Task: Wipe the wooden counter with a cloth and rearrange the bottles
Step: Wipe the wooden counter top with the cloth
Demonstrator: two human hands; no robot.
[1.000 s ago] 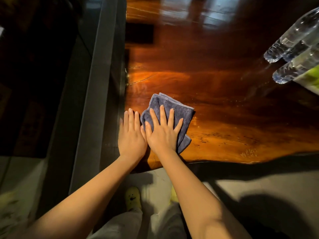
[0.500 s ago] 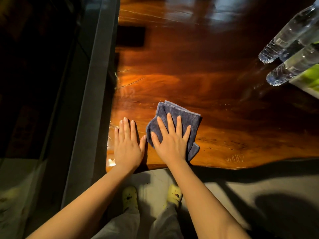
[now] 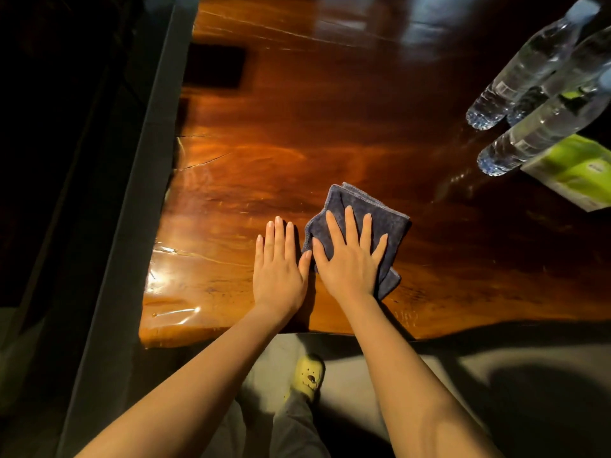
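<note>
Two hands lie flat on the glossy wooden counter (image 3: 330,133) near its front edge. The right hand (image 3: 350,259) presses a folded grey-blue cloth (image 3: 373,213) with fingers spread wide — gripping nothing, just palm down. The left hand (image 3: 279,272) rests open on bare wood, its thumb touching the cloth's edge. Three clear water bottles (image 3: 525,74) stand at the far right, just beside a green box (image 3: 575,170) — well apart from the cloth.

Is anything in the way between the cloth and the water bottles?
Nothing visible. Bare wooden counter lies between the cloth under the right hand and the bottles. The green box sits beside them, off to the right.
</note>
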